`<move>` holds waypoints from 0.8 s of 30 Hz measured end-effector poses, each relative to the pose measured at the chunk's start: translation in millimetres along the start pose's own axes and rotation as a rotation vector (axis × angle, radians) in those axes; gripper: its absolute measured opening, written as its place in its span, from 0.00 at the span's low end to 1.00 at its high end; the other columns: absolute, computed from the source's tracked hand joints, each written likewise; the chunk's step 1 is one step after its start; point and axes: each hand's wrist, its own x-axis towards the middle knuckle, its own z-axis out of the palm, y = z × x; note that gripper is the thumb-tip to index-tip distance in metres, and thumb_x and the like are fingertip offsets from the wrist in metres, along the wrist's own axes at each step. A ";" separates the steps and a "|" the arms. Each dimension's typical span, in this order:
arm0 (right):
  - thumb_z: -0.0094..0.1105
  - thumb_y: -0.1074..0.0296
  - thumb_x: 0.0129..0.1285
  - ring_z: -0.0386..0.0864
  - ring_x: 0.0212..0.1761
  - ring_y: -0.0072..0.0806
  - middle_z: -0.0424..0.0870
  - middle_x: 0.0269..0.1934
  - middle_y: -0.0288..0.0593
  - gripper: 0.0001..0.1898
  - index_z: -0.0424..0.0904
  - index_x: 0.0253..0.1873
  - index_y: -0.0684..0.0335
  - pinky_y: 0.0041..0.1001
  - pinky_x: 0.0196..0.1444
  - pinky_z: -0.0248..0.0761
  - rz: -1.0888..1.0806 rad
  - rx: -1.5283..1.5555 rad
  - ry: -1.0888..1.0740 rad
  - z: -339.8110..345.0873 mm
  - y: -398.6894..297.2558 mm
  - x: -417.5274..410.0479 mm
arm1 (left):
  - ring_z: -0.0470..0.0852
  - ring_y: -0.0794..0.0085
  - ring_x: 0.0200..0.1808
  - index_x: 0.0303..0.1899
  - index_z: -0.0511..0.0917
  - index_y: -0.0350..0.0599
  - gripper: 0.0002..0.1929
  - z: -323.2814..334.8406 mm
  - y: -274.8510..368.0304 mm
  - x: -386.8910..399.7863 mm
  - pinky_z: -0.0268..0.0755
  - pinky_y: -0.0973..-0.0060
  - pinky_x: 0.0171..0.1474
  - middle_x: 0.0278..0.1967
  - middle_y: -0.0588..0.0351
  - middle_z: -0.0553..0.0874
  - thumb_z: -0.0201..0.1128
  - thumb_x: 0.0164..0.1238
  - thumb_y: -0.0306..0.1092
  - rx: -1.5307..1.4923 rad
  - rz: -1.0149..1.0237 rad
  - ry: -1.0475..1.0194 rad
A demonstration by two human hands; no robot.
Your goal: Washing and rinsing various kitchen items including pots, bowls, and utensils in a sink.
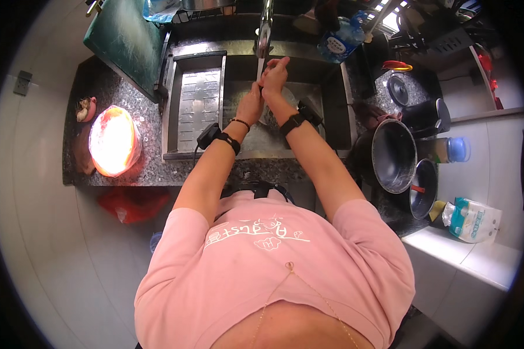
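Note:
Under the chrome faucet (265, 30) my two hands touch or nearly touch over the stainless steel sink (284, 153). A narrow white strip, a stream of water or a thin blade, runs down from the faucet's mouth to my fingers. My left hand (250, 106) has its fingertips by the foot of this strip. My right hand (275, 78) is beside it, a little farther up, with its fingers bent. A small dark bit shows between the hands, too small to name. Whether either hand holds something cannot be told. Below them, a round clear or shiny thing lies in the basin, partly hidden by my right wrist.
A perforated metal drain tray (198, 109) fills the sink's left side. A green cutting board (126, 48) leans behind it. Left of the sink are a glaring plastic-wrapped item (115, 141) and a pink bowl (87, 110). At right stand pans (394, 156) and a blue-capped bottle (457, 149).

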 end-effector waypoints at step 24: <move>0.66 0.68 0.46 0.79 0.21 0.21 0.82 0.23 0.40 0.11 0.80 0.35 0.65 0.21 0.25 0.70 -0.273 -1.004 -0.695 -38.6 -18.3 -6.1 | 0.79 0.53 0.40 0.43 0.71 0.39 0.11 0.7 -37.1 6.3 0.70 0.64 0.42 0.33 0.47 0.82 0.51 0.62 0.33 -0.117 -0.015 -0.171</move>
